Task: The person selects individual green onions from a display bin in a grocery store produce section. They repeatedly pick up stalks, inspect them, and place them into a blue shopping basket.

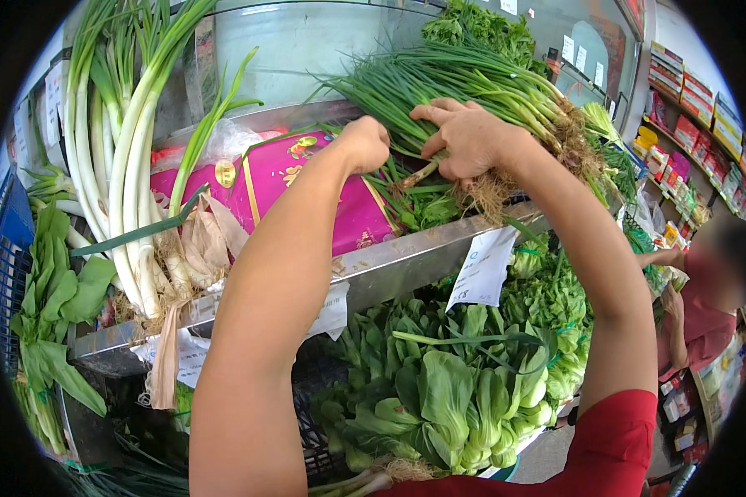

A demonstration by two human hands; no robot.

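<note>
Grocery shelf (406,261), upper centre: right hand (464,137) fingers clamped on chive bunch (472,83), left hand (363,142) fisted among stalks. Could tear stems or spill loose strands.

A metal shelf (406,269) carries leeks (128,166) at its left end, a pink bag (307,186) mid-shelf, and spring onions (472,91) at its right end.

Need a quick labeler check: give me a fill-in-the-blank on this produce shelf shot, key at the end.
1. Both hands work on a bundle of ____ on the upper shelf.
2. The right hand lies with its palm ____ on the bundle.
3. Under the left hand lies a ____ bag.
4. The leeks stand to the ____ of that bag.

Missing words: scallions; down; pink; left
</note>
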